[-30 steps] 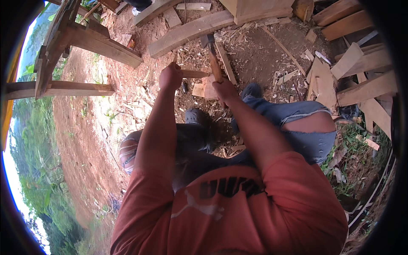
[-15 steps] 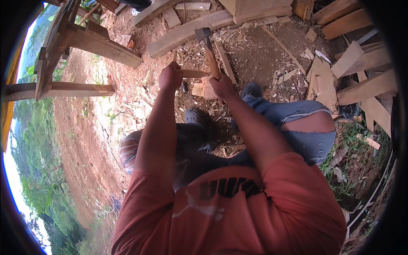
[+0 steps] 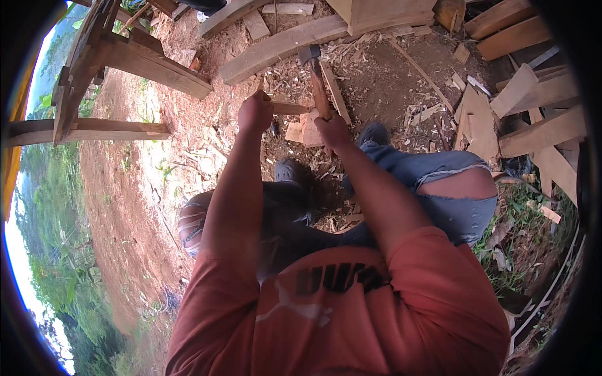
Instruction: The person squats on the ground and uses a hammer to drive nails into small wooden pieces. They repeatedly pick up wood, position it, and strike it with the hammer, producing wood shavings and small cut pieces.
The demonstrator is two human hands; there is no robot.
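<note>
My right hand (image 3: 332, 131) is wrapped round the wooden handle of a hatchet (image 3: 320, 94). Its dark metal head (image 3: 308, 54) points away from me, raised at the far end of the handle. In my closed left hand (image 3: 256, 113) is a short wooden stick (image 3: 288, 109), whose free end reaches right toward the hatchet handle. Below that end, a reddish wood block (image 3: 310, 133) stands on the ground between my feet. Whether the stick touches the block I cannot tell. A small pale offcut (image 3: 293, 131) lies against the block's left side.
Wood chips litter the reddish dirt. Long beams (image 3: 285, 49) lie beyond my hands, and a thin board (image 3: 335, 94) rests right of the hatchet. Boards (image 3: 533, 94) are piled at right. A timber frame (image 3: 150, 66) stands at left. My shoes (image 3: 374, 133) flank the block.
The view has shifted slightly. The hatchet head sits a little lower and to the right. Both hands keep their hold.
</note>
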